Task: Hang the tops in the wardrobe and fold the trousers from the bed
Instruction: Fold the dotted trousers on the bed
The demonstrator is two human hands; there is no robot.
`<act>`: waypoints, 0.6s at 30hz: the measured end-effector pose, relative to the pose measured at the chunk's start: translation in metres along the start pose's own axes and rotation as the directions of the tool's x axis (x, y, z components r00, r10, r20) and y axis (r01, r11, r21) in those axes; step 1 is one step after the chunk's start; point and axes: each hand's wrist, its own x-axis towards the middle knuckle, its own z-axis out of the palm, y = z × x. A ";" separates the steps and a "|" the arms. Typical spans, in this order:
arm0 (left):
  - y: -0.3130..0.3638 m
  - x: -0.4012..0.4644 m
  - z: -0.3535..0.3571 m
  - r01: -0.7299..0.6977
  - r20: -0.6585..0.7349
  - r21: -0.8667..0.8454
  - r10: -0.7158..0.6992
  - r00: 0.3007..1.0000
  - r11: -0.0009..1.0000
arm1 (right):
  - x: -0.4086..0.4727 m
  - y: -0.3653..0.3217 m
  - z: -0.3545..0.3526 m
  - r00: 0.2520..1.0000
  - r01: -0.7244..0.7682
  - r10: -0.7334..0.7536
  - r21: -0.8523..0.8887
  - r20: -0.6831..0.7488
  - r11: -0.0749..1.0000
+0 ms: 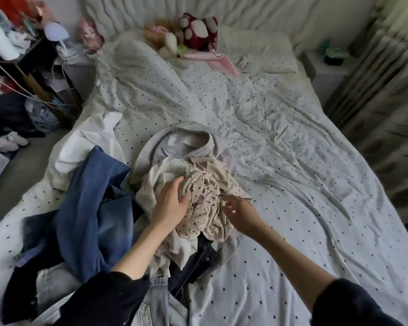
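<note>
Sorting heap near foot edge of bed [292, 161]. Left hand [169, 203] fingers curled into beige dotted garment [205, 205], bunching cloth at its left side. Right hand [237, 209] loosely spread, fingertips just beside garment's right edge, gripping nothing. Garment crumpled atop pile; blue jeans [92, 208] toward left edge, dark trousers [193, 262] beneath, grey sweatshirt [174, 147] behind. Step: picking out one piece. Next, likely: right hand takes hold, lift clear, shake out, judge top or trousers.
</note>
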 end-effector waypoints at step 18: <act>-0.026 0.007 0.001 -0.137 0.593 0.372 -0.122 0.796 0.918 | 0.113 0.030 0.014 0.995 -0.102 0.100 -0.061 -0.021 0.993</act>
